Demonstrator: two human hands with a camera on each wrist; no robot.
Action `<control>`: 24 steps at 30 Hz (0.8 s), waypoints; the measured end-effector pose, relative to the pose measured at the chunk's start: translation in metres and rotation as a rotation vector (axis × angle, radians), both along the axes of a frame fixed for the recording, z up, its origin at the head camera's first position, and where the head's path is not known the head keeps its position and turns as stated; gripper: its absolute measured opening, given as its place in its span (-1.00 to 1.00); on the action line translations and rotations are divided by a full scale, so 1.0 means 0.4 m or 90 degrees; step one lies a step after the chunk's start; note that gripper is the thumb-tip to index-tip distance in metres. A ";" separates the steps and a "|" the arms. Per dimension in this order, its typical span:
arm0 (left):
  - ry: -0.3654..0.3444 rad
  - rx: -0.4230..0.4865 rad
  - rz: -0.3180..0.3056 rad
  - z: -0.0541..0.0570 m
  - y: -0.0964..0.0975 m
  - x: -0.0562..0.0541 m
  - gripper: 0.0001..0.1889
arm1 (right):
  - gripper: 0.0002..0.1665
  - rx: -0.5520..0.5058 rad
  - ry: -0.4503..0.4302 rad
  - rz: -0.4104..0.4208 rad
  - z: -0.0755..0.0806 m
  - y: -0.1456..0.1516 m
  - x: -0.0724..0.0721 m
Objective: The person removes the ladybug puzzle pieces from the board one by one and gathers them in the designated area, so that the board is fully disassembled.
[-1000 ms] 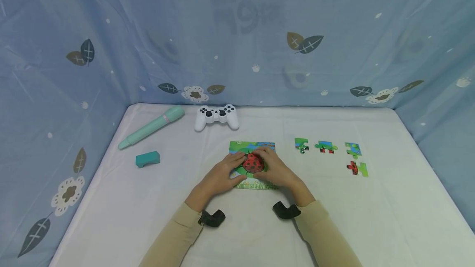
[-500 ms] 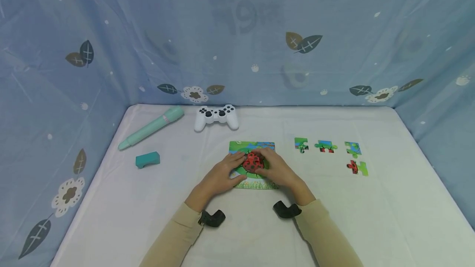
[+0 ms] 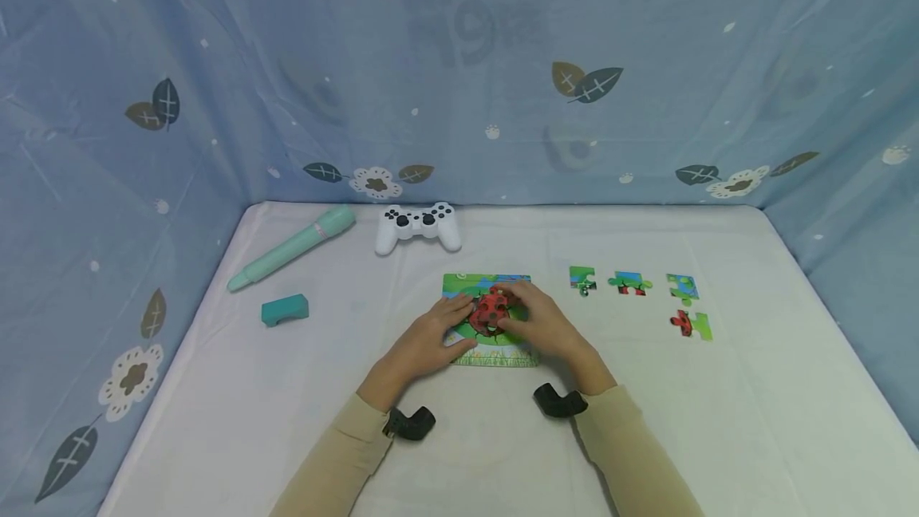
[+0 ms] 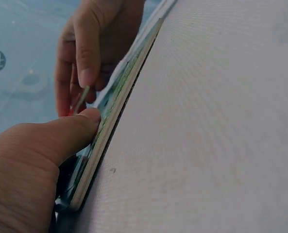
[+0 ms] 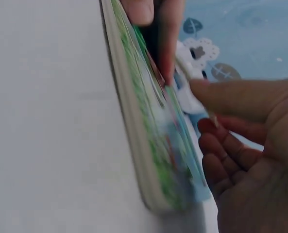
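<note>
A ladybug jigsaw puzzle board [image 3: 495, 359] lies flat on the white table, its green picture partly covered by both hands. My left hand [image 3: 424, 339] rests on the board's left side, fingers laid out across the picture. Its thumb [image 4: 76, 131] touches the top face near the front edge. Over the right half, my right hand [image 3: 546, 325] pinches a puzzle piece [image 4: 83, 98] between thumb and fingers. That piece is tipped up off the board, edge-on in both wrist views. In the right wrist view the right hand's thumb [image 5: 241, 97] lies along it; motion blurs the board.
Several loose puzzle pieces lie to the right, among them a green one [image 3: 583, 279] and a red-and-green one [image 3: 692, 325]. A white game controller [image 3: 419, 227], a mint microphone-shaped object [image 3: 293, 249] and a teal block [image 3: 285, 309] stand back left. Blue cloth [image 3: 459, 102] walls the table.
My right hand has drawn slightly right and tilted the puzzle piece up from the ladybug picture. The left hand has stayed in place on the board.
</note>
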State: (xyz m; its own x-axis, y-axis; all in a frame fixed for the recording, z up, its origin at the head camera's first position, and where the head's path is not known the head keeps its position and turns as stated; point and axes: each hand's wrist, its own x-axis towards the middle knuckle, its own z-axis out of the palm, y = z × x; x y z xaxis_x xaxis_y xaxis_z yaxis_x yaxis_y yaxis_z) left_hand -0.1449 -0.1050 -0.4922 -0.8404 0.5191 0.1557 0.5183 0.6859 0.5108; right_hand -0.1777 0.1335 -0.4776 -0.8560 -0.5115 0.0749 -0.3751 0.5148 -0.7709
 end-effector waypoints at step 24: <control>-0.022 0.002 0.003 -0.002 0.000 0.002 -0.33 | -0.35 0.071 0.009 -0.114 0.033 0.356 0.044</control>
